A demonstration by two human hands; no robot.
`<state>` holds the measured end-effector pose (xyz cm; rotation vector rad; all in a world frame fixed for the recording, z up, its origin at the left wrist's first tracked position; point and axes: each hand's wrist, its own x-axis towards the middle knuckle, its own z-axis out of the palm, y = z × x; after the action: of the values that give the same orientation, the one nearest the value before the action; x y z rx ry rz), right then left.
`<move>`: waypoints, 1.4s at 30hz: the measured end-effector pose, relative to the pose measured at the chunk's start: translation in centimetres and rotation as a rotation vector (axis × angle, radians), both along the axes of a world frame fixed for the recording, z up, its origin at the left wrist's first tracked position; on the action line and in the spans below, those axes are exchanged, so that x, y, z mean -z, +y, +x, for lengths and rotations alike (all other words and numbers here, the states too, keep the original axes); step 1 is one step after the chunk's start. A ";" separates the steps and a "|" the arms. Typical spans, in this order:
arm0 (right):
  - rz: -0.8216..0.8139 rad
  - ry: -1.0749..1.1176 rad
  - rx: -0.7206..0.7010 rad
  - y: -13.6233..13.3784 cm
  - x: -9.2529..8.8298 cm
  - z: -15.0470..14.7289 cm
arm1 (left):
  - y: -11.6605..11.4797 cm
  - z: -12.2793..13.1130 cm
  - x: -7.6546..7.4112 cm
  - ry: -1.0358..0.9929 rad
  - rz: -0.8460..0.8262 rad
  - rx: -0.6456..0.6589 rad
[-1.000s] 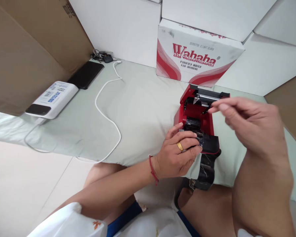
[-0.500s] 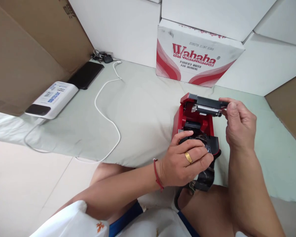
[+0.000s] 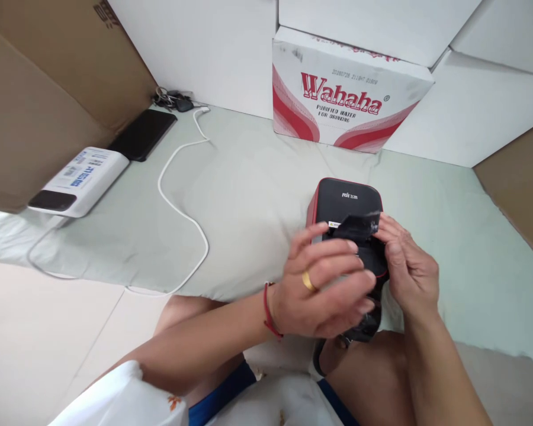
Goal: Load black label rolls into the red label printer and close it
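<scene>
A small red and black device (image 3: 344, 201) with its black lid closed sits on the pale green cloth (image 3: 249, 195) in front of me. A strip of shiny black film (image 3: 359, 228) comes out at its near edge and hangs down toward my lap. My left hand (image 3: 324, 290), wearing a gold ring and a red wrist cord, hovers over the near end of the device with fingers curved and apart, slightly blurred. My right hand (image 3: 406, 269) pinches the black film at the device's near right corner.
A white "Wahaha" carton (image 3: 346, 94) stands behind the device among plain white boxes. At the left lie a white power bank (image 3: 77, 180), a black phone (image 3: 142, 135), keys (image 3: 171, 99) and a white cable (image 3: 182, 213). Brown cardboard (image 3: 48, 89) leans at left and right.
The device's lid, open before, is now closed. My right hand came down from the lid's far edge to the near corner and took the film. The view shifted slightly.
</scene>
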<state>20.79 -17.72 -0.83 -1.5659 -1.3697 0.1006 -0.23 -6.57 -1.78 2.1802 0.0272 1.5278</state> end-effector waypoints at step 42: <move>0.062 -0.341 -0.026 0.0 -2.8 -3.0 | 8.3 0.1 4.2 0.311 -1.079 0.562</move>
<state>17.78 -17.68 1.94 -1.5618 -1.6391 -0.2008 -0.15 1.77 -5.95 1.3340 0.2524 0.5879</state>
